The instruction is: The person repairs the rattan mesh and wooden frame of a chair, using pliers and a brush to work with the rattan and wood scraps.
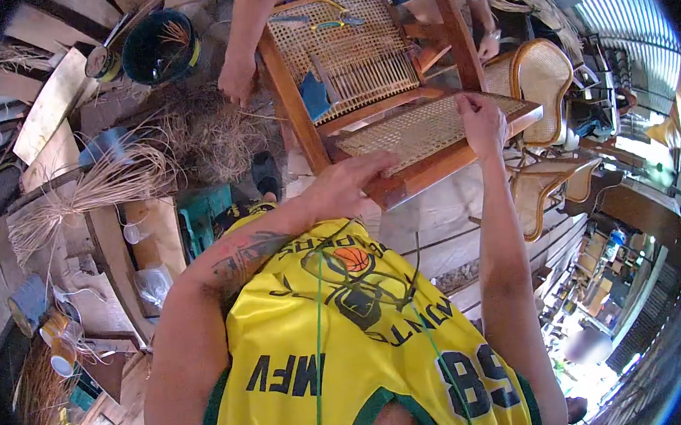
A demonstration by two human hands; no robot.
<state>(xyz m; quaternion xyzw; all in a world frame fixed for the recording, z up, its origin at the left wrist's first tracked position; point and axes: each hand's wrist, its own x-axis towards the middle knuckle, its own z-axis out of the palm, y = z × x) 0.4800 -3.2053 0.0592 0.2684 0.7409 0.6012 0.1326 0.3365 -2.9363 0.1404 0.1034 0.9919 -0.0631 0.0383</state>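
A wooden chair frame (434, 169) lies before me, with a woven cane panel (423, 134) on its near side. My left hand (358, 180) rests over the near left corner of the frame, fingers stretched out onto the panel's edge. At the right part of the panel, my right hand (482, 123) has its thumb and fingertips pressed together against the weave; what they pinch is too small to make out. Beyond is a second cane panel (358, 45), part woven, carrying pliers with yellow-and-blue handles (338, 23) and a flat blue piece (315, 96).
Opposite me is another person, whose hand (238, 77) hangs left of the chair and other hand (489, 44) is at its right. Cane bundles (103, 189) and a dark bucket (160, 48) lie left. Cane-backed chairs (544, 89) stand right.
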